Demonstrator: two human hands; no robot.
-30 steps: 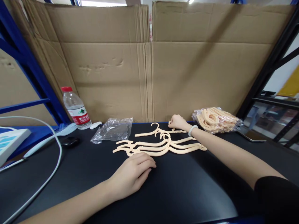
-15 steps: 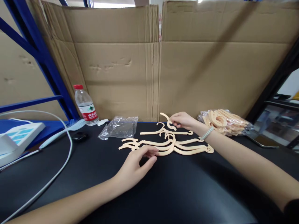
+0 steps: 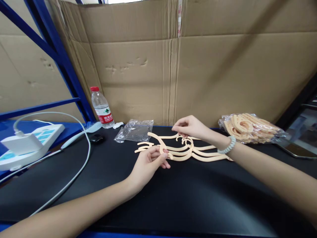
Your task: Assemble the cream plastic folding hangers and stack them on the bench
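My left hand (image 3: 151, 162) is closed on a curved cream plastic hanger piece (image 3: 160, 142), pinched between thumb and fingers, its free end pointing up and left. Several cream hangers (image 3: 184, 157) lie just beyond that hand on the black table (image 3: 158, 198), with small loose pieces (image 3: 143, 147) at their left end. My right hand (image 3: 189, 127) is over the rearmost hanger (image 3: 165, 137), fingers curled down and pressed together near its middle. They hide the spot below, so what they grip, if anything, cannot be seen.
A clear plastic bag (image 3: 136, 130) and a red-capped water bottle (image 3: 102, 109) stand at the back left. A wrapped bundle of hanger parts (image 3: 250, 127) is back right, by a phone (image 3: 294, 149). A white cable (image 3: 86, 155) and power strip (image 3: 32, 142) occupy the left. Cardboard (image 3: 138, 72) walls the back.
The curved hanger piece has passed from my right hand to my left. My right hand has lowered onto the rearmost hanger. The camera view has shifted slightly.
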